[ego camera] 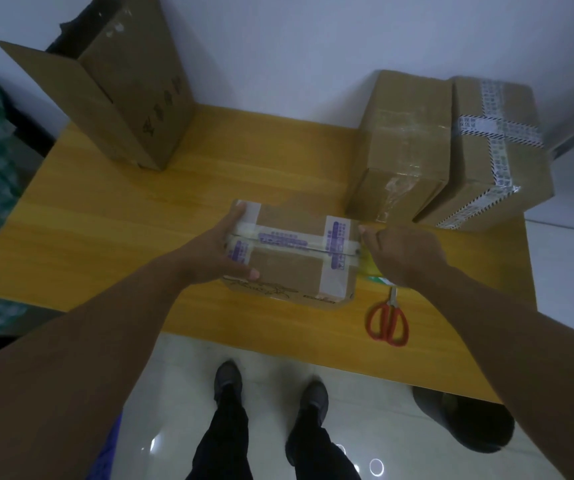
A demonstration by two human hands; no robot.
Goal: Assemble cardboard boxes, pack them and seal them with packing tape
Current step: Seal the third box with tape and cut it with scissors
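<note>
A small cardboard box [289, 268] lies on the yellow wooden table [122, 237] in front of me, with printed white packing tape along its top seam and across both ends. My left hand [221, 249] grips the box's left end, thumb on the near edge. My right hand [403, 254] is at the box's right end, closed over a yellow-green tape roll [370, 266] that is mostly hidden. A strip of tape runs from the box top toward that hand.
Red-handled scissors [387, 320] lie on the table near my right forearm. Two sealed boxes [403, 147] [493, 154] stand at the back right. A tall open carton [133, 88] stands at the back left. My feet are on the tiled floor below the table edge.
</note>
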